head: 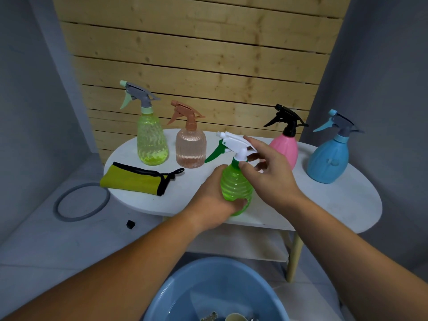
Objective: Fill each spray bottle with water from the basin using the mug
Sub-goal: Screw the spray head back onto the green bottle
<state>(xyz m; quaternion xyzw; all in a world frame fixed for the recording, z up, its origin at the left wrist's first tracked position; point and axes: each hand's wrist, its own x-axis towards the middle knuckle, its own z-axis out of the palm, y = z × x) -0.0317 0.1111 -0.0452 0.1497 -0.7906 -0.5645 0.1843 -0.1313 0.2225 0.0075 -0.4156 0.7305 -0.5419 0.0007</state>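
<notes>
White oval table (pixel 335 205) bears yellow bottle (pixel 151 140), peach bottle (pixel 191 147), green bottle (pixel 235 186), pink bottle (pixel 286 145), blue bottle (pixel 327 158); folded olive cloth (pixel 132 179) at left.

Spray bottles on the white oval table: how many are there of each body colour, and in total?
Yellow-green clear plastic bottle, grey trigger: 1
Peach ribbed clear plastic bottle, brown trigger: 1
Green ribbed clear plastic bottle, white trigger: 1
Pink opaque plastic bottle, black trigger: 1
Blue opaque plastic bottle, blue-grey trigger: 1
Total: 5
</notes>
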